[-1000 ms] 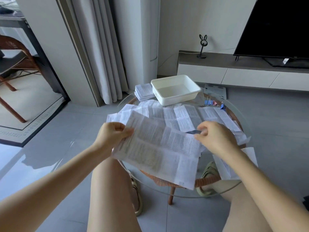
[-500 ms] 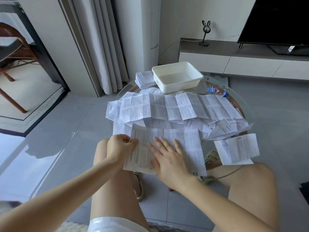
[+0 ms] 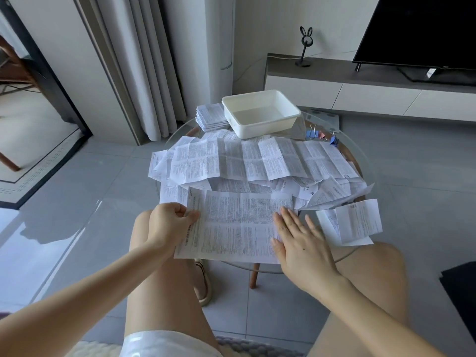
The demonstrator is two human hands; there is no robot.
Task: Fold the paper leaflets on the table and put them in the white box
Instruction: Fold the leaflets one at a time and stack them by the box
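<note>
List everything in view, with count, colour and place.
near leaflet: one, white, table's front edge
loose leaflets: many, white, unfolded across the table's middle
folded stack: one, white, left of the box
box: one, white, table's far side, nothing in it
clips: about three, blue and pink, right of the box
table: one, round, clear glass
TV: one, black, on the cabinet
cabinet: one, white with grey top, far right
curtain: one, pale grey, far left
left hand: pinches the near leaflet's left edge
right hand: flat on its right end
</note>
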